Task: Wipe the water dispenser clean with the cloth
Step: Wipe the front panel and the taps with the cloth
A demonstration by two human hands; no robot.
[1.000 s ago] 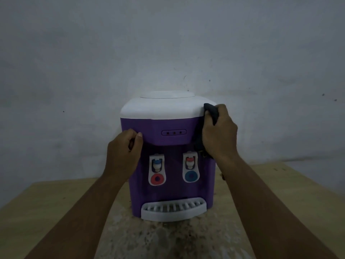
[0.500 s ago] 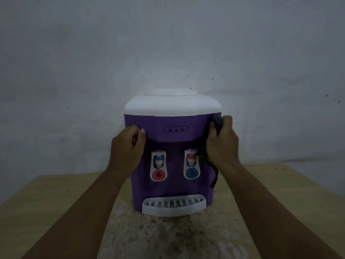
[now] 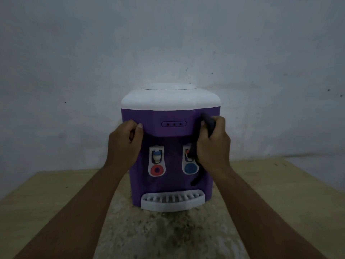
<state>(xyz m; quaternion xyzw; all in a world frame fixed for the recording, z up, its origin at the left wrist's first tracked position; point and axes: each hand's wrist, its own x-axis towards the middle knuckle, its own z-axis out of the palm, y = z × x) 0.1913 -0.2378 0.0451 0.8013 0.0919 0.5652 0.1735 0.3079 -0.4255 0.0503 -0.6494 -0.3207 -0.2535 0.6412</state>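
Note:
A purple water dispenser [image 3: 169, 182] with a white top, two taps and a white drip tray stands upright in the middle of the wooden table. My right hand [image 3: 212, 146] grips a dark cloth [image 3: 207, 122] and presses it against the dispenser's front right corner, just below the white top; a tail of the cloth hangs down over the right tap. My left hand [image 3: 124, 144] holds the dispenser's left front edge, with the thumb on the purple front.
The wooden table [image 3: 46, 193] has a worn, stained patch in front of the dispenser. A grey wall [image 3: 168, 43] rises close behind. The table's right edge lies near the frame's right side.
My right hand has slid the cloth down from the white top's right corner onto the purple body and inward over the front. My left hand has kept its hold.

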